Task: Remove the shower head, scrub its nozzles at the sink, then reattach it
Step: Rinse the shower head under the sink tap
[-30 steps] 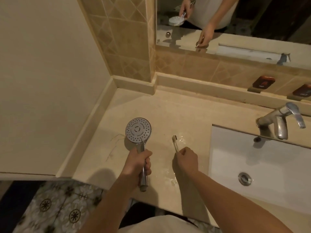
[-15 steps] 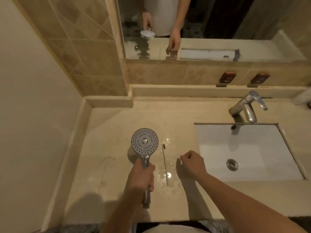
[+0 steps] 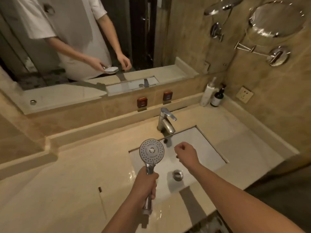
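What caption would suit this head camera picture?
Left hand holds the shower head over the sink; toothbrush lies on the counter.

Chrome shower head (image 3: 151,152) dotted with dark nozzles, beige marbled counter (image 3: 70,179), white sink (image 3: 202,145), chrome tap (image 3: 165,121), tan tiled wall (image 3: 272,105), white shirt mirrored.
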A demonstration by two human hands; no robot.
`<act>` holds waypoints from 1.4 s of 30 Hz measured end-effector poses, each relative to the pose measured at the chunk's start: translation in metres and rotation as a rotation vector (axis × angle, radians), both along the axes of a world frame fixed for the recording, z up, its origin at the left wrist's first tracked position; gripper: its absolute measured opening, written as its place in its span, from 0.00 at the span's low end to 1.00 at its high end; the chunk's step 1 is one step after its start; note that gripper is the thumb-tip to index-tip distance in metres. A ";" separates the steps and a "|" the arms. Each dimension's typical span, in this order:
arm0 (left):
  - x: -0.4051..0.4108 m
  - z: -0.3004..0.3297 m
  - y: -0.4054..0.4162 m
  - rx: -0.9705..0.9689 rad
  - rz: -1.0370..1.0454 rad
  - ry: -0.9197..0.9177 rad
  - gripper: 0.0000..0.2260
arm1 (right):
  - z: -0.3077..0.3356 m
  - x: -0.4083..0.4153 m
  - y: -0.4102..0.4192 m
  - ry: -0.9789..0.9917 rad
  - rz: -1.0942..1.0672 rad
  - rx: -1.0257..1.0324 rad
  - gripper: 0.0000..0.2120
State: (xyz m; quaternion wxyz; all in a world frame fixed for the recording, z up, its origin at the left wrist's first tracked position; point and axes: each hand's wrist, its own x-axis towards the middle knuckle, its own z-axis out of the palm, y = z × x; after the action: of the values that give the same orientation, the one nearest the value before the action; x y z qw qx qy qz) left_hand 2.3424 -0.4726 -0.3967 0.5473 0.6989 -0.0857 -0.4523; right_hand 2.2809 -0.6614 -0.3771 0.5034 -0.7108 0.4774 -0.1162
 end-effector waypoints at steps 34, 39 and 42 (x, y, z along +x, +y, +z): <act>-0.013 -0.073 -0.157 0.007 0.245 0.209 0.04 | -0.030 0.128 -0.154 0.183 0.812 -0.576 0.30; -0.006 -0.069 -0.172 0.142 0.367 0.248 0.03 | -0.036 0.150 -0.162 0.170 0.840 -0.679 0.31; -0.004 -0.067 -0.187 0.210 0.369 0.244 0.03 | -0.045 0.156 -0.169 0.278 0.887 -0.794 0.38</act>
State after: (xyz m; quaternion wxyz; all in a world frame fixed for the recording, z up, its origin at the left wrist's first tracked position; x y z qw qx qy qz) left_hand 2.3386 -0.6600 -0.4632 0.5512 0.6961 0.1577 -0.4321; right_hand 2.4368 -0.8300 -0.4219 0.1333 -0.9837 0.1173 0.0296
